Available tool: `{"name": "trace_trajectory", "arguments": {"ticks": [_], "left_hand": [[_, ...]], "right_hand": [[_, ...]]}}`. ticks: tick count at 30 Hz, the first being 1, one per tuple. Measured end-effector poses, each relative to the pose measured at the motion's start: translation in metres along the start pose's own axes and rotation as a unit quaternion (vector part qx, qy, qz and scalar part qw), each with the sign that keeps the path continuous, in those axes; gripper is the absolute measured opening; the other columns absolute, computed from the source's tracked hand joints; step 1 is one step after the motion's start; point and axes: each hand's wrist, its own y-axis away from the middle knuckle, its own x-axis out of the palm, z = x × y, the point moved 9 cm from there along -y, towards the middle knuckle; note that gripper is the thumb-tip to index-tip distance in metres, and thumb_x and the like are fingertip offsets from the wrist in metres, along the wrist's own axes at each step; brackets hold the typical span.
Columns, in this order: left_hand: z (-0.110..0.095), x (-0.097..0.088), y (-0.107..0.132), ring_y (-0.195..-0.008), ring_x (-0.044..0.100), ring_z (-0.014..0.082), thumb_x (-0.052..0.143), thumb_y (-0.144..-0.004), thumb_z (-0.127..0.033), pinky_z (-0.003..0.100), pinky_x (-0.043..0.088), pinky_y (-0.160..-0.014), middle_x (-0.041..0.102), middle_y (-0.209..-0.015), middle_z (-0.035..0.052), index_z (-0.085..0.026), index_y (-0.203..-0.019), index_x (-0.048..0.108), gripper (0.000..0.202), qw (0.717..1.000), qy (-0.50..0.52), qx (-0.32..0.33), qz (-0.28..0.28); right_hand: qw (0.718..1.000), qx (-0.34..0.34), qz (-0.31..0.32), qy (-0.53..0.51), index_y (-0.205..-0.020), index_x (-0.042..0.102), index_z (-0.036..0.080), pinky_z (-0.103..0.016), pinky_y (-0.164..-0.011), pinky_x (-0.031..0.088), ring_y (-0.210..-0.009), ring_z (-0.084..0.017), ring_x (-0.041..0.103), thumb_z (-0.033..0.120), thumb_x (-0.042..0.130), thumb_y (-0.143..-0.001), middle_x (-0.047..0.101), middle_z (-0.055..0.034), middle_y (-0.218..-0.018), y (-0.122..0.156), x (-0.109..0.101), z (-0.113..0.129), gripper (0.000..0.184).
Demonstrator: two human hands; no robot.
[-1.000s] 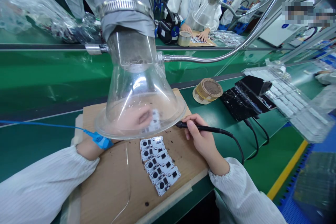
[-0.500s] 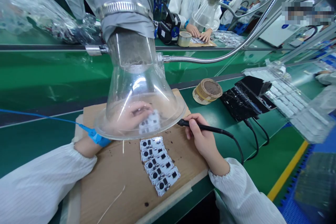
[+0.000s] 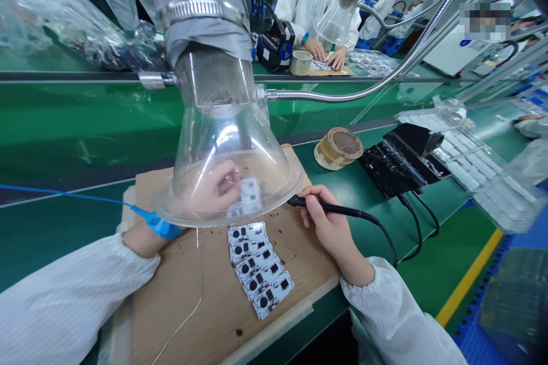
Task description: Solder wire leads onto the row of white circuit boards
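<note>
My left hand (image 3: 214,188), with a blue wrist strap (image 3: 160,225), shows through the clear fume hood (image 3: 222,137). Its fingers are curled closed around a thin solder wire (image 3: 200,279), which trails down across the cardboard (image 3: 171,302). Just right of those fingers, under the hood, lie white circuit boards (image 3: 250,194), blurred by the plastic. My right hand (image 3: 327,219) is closed on the black handle of a soldering iron (image 3: 325,205), beside the hood's right rim; its tip is hidden behind the plastic. Several more circuit boards (image 3: 259,268) lie in an overlapping column below the hood.
A round tin (image 3: 338,148) and a black soldering station (image 3: 402,159) stand on the bench's right. Beyond them sits a clear plastic tray (image 3: 475,165). A metal flexible arm (image 3: 342,96) crosses above the bench. Opposite, a person works under another hood.
My left hand has drawn its fingers in and shifted slightly left, off the boards under the hood. The solder wire has swung. My right hand with the soldering iron has moved slightly left.
</note>
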Motion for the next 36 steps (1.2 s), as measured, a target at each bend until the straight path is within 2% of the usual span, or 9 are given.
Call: {"name": "trace_trajectory", "arguments": {"ticks": [3, 7, 13, 21, 28, 32, 36], "left_hand": [[-0.001, 0.0, 0.0, -0.076, 0.06, 0.0228, 0.052, -0.093, -0.04, 0.038, 0.042, -0.069, 0.067, -0.084, 0.0052, -0.023, -0.083, 0.055, 0.02, 1.0, -0.015, 0.001, 0.001], [0.0, 0.0, 0.0, -0.075, 0.061, 0.0229, 0.052, -0.092, -0.036, 0.037, 0.043, -0.069, 0.066, -0.08, 0.0038, -0.022, -0.086, 0.058, 0.016, 1.0, -0.022, 0.009, -0.015], [0.007, 0.004, -0.002, -0.07, 0.058, 0.0223, 0.051, -0.095, -0.04, 0.039, 0.042, -0.069, 0.061, -0.075, 0.0025, -0.023, -0.09, 0.058, 0.019, 1.0, 0.0, 0.002, -0.015], [-0.001, 0.003, -0.003, -0.071, 0.056, 0.0222, 0.05, -0.092, -0.038, 0.038, 0.04, -0.068, 0.06, -0.078, 0.0039, -0.024, -0.083, 0.053, 0.017, 1.0, -0.015, 0.01, 0.017], [-0.003, 0.002, -0.002, -0.07, 0.057, 0.0209, 0.052, -0.096, -0.036, 0.036, 0.042, -0.068, 0.061, -0.077, 0.0027, -0.023, -0.086, 0.057, 0.017, 1.0, 0.001, 0.015, 0.006], [-0.008, -0.001, -0.001, -0.071, 0.06, 0.0202, 0.049, -0.099, -0.034, 0.035, 0.045, -0.068, 0.064, -0.078, 0.0026, -0.023, -0.086, 0.058, 0.02, 0.999, 0.008, 0.035, -0.02], [-0.007, -0.001, -0.001, -0.069, 0.062, 0.0211, 0.047, -0.099, -0.035, 0.035, 0.045, -0.067, 0.065, -0.078, 0.0042, -0.022, -0.086, 0.06, 0.023, 0.999, 0.0, 0.04, -0.034]], "right_hand": [[1.0, 0.004, 0.007, 0.017, -0.106, 0.068, 0.023, -0.026, -0.053, 0.047, -0.054, -0.012, 0.054, 0.06, 0.062, -0.108, 0.06, 0.0035, -0.071, 0.001, 0.001, -0.001, 0.037], [1.0, 0.005, 0.011, 0.022, -0.106, 0.067, 0.023, -0.027, -0.053, 0.047, -0.054, -0.013, 0.054, 0.063, 0.063, -0.107, 0.06, 0.0035, -0.07, 0.001, 0.002, -0.001, 0.04], [0.999, -0.003, -0.033, 0.004, -0.104, 0.066, 0.024, -0.027, -0.052, 0.044, -0.051, -0.012, 0.052, 0.065, 0.061, -0.107, 0.058, 0.0046, -0.065, -0.001, -0.006, -0.001, 0.042], [1.0, 0.0, 0.015, 0.012, -0.108, 0.068, 0.023, -0.025, -0.053, 0.046, -0.054, -0.011, 0.055, 0.058, 0.064, -0.108, 0.062, 0.0031, -0.074, 0.0, 0.002, -0.002, 0.035], [1.0, 0.004, 0.02, 0.01, -0.109, 0.068, 0.023, -0.025, -0.053, 0.047, -0.054, -0.011, 0.055, 0.058, 0.065, -0.107, 0.063, 0.0027, -0.074, 0.0, 0.003, -0.004, 0.036], [1.0, -0.013, 0.001, -0.002, -0.108, 0.067, 0.023, -0.024, -0.052, 0.047, -0.053, -0.01, 0.055, 0.058, 0.064, -0.108, 0.062, 0.0034, -0.074, -0.001, 0.0, 0.0, 0.036], [1.0, -0.015, 0.009, -0.002, -0.108, 0.067, 0.023, -0.024, -0.053, 0.046, -0.053, -0.01, 0.055, 0.057, 0.065, -0.108, 0.063, 0.003, -0.076, -0.001, 0.001, -0.001, 0.035]]}}
